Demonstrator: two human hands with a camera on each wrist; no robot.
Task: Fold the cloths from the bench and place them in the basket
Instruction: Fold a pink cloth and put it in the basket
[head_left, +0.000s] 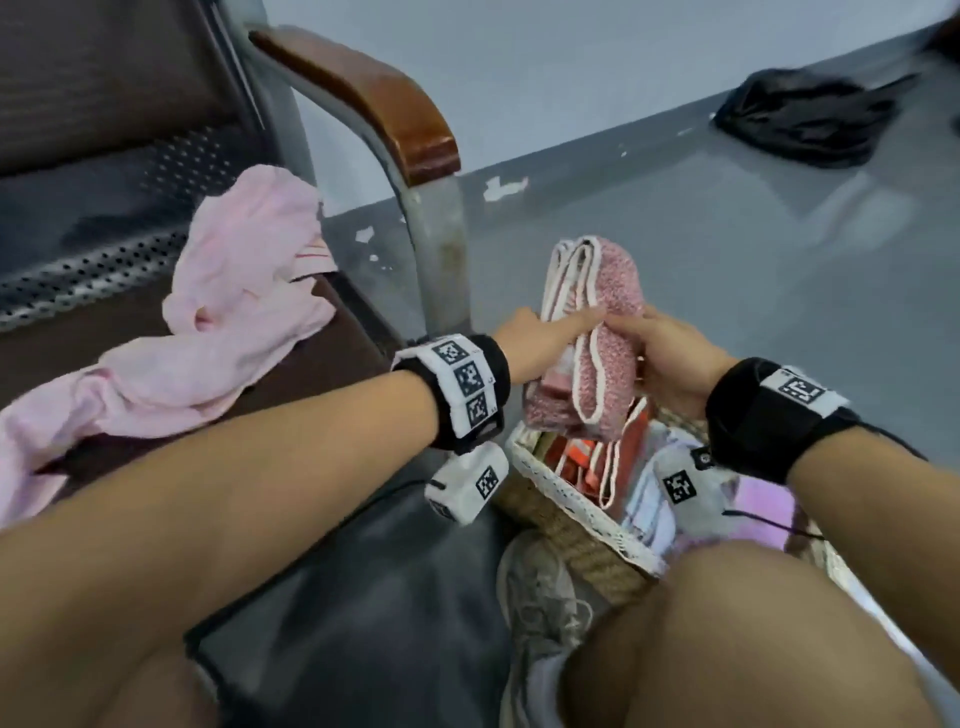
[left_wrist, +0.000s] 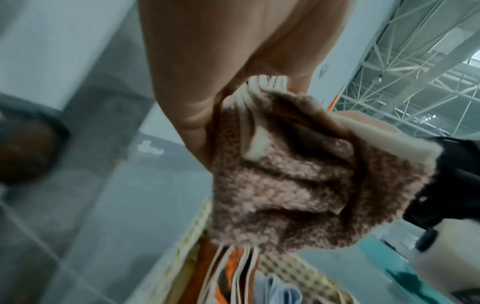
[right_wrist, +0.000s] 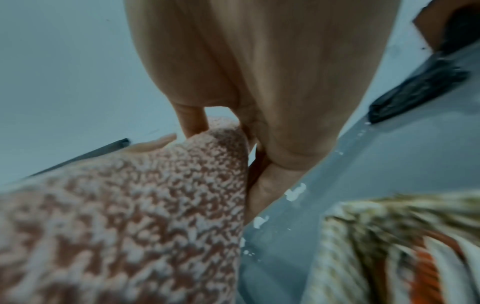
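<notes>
Folded towel (head_left: 597, 332) held over the basket (head_left: 566, 512), lower end near the cloths (head_left: 618, 462) already inside. Left hand (head_left: 540, 338) at the towel's left side, fingers (head_left: 587, 318) reaching across the front, thumb behind: grip grasping the towel. Right hand (head_left: 670, 358) at the right side, grip also grasping the towel. Pink cloth (head_left: 228, 306) lying unfolded on the bench (head_left: 104, 260). Basket standing on the floor (head_left: 701, 249), beside the bench.
</notes>
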